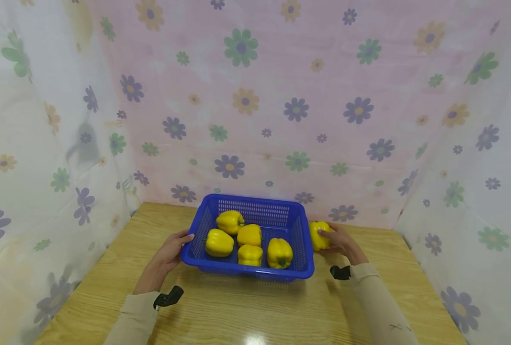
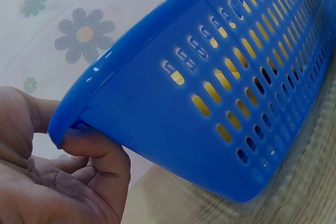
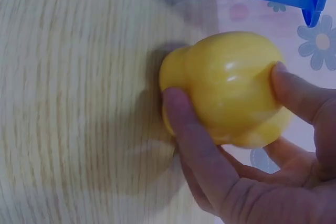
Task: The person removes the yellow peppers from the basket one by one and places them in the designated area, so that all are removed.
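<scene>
A blue slotted plastic basket (image 1: 248, 271) stands on the wooden table, tilted slightly in the head view. Inside it lie several yellow bell peppers (image 1: 219, 243). My left hand (image 1: 173, 250) grips the basket's left rim; in the left wrist view the thumb and curled fingers (image 2: 100, 145) pinch the rim's corner. Just outside the basket's right side, my right hand (image 1: 343, 243) holds another yellow bell pepper (image 3: 226, 87), thumb on one side and fingers on the other. That pepper is close over the tabletop in the right wrist view.
The wooden table (image 1: 246, 311) runs up to a flowered pink cloth (image 1: 272, 143) close behind the basket. Flowered white cloths (image 1: 466, 191) hang at both sides. A black wrist mount (image 1: 168, 297) sticks out from each beige sleeve (image 1: 380, 302).
</scene>
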Demonstrator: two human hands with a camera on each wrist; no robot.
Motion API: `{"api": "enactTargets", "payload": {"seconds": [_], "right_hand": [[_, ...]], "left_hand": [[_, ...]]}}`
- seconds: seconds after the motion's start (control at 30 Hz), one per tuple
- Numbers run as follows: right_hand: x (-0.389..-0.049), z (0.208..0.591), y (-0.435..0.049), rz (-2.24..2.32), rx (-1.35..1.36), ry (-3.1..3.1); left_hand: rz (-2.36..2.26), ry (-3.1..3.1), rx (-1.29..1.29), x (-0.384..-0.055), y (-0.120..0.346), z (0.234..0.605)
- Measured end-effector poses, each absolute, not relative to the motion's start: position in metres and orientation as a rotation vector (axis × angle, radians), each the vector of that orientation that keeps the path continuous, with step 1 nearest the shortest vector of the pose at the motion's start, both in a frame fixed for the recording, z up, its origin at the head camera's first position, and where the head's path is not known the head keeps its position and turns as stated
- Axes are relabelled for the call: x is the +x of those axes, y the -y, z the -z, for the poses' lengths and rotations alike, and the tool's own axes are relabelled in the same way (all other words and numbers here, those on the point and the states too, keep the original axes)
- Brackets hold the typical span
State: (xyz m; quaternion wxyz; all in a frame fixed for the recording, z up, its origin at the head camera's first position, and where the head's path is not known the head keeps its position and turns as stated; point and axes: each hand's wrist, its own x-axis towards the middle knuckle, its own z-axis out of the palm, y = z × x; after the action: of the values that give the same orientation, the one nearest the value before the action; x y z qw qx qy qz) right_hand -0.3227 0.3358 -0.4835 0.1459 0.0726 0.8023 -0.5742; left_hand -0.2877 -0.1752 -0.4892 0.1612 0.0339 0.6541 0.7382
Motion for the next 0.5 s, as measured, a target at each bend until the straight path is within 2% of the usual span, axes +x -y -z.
{"api": "enactTargets", "payload": {"seconds": [0.5], "right_hand": [[-0.3269,0.48,-0.3366,1.573,0.205,-2.295]], "left_hand": [[-2.118,-1.862,0.116,-0.2867,0.1751,0.4893]]}}
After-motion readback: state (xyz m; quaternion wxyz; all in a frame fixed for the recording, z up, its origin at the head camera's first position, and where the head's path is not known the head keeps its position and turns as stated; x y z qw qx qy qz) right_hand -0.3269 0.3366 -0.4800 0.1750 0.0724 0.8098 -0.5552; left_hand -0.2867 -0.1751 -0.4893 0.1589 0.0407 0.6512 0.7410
